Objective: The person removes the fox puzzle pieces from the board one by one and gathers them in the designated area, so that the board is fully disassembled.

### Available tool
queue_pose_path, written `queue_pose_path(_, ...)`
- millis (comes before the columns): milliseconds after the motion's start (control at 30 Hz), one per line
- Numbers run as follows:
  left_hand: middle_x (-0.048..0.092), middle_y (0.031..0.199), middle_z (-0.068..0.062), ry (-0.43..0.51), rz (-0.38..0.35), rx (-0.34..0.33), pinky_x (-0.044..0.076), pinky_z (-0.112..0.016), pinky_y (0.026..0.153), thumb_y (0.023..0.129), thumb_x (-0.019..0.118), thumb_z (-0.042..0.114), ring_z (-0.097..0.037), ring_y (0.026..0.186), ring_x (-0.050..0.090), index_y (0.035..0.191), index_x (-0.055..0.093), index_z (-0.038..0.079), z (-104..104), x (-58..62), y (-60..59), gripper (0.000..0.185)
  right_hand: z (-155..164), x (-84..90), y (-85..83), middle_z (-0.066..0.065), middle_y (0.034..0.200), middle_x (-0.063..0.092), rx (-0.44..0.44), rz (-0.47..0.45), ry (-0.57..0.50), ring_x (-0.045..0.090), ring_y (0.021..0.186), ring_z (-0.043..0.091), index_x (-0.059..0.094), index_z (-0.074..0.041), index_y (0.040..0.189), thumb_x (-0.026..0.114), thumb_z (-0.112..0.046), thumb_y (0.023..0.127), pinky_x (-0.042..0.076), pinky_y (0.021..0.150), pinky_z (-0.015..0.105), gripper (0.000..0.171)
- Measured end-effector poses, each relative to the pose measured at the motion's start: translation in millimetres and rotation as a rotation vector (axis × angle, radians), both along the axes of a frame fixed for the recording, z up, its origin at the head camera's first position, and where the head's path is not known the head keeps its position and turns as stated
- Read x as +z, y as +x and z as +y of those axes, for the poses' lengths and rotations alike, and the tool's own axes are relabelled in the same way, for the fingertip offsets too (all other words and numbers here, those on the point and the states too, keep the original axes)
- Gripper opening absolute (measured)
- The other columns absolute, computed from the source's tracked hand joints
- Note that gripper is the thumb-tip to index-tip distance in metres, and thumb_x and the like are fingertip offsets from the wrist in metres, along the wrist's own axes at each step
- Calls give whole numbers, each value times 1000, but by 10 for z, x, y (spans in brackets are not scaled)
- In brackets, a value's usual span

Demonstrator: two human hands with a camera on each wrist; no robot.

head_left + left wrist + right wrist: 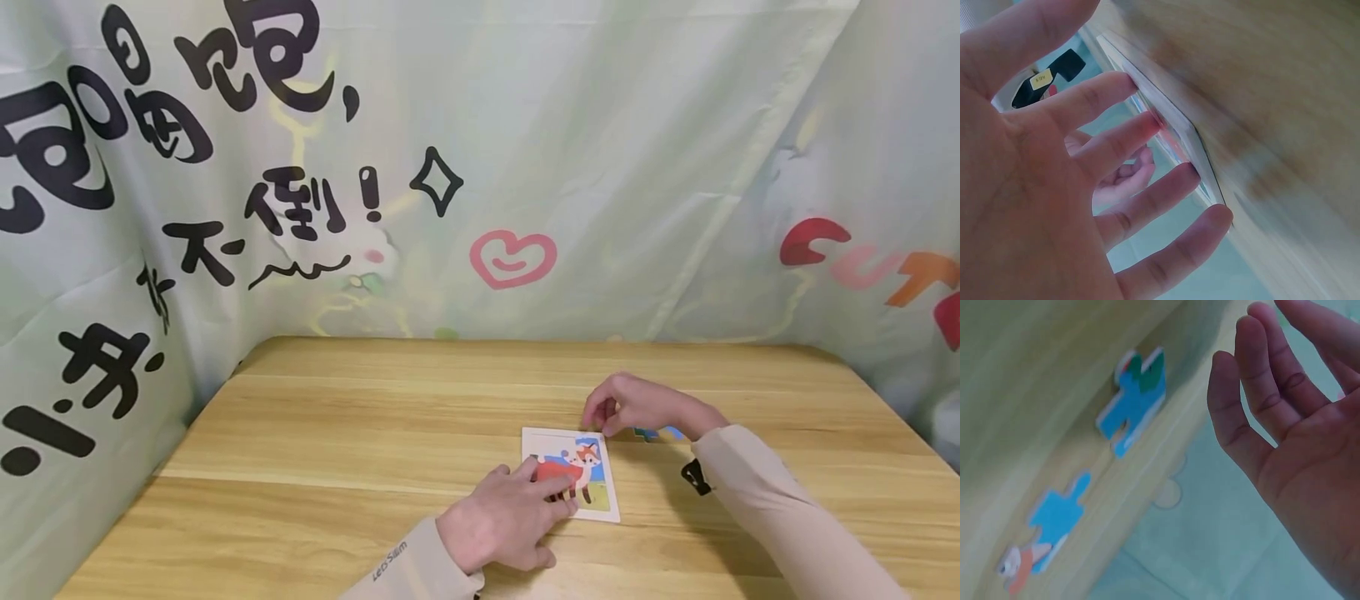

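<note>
the left hand [501, 523] lies flat, fingers spread, pressing a thin square puzzle board [572, 473] with a fox picture. just beyond it the right hand [637, 406] hovers loose, holding nothing, beside flat blue puzzle pieces [1132, 403] on the pale wood-grain tabletop [337, 433]; printed cloth [525, 150] hangs behind.

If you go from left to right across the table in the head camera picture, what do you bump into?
Left hand → fox puzzle board → right hand → black tag on the right sleeve.
</note>
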State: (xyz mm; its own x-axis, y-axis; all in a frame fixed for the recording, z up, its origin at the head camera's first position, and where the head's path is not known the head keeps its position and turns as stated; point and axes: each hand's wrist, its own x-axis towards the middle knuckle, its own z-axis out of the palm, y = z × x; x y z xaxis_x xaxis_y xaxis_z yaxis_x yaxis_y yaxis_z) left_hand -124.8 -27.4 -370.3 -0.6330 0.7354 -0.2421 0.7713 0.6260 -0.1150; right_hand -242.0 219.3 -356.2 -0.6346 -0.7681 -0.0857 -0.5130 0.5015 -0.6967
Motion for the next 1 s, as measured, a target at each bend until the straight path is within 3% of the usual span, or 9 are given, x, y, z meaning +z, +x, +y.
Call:
queue_pose_path(267,33,159,19,-3,-10,-17,50,-41,98,89,70,58,-19,135,40,149,50,40,11,-14,-3,66,-74,-98,47,1,84,63,22,-17,-26,53,75,11,77,2,97,75,11,76,49,66,25,24)
queue_pose_path(533,31,160,19,-8,-7,-32,50,-39,96,89,70,58,-18,132,40,150,50,40,29,-7,-9,66,-67,-125,66,1,87,59,16,-16,4,48,77,16,79,-2,101,76,11,74,44,67,24,30)
queue_pose_path(1000,31,160,19,-25,11,-18,51,-42,97,90,69,58,-19,133,40,150,49,41,-1,14,-5,66,-157,-124,63,0,89,59,17,0,19,48,78,13,78,-3,99,77,15,72,44,68,23,33)
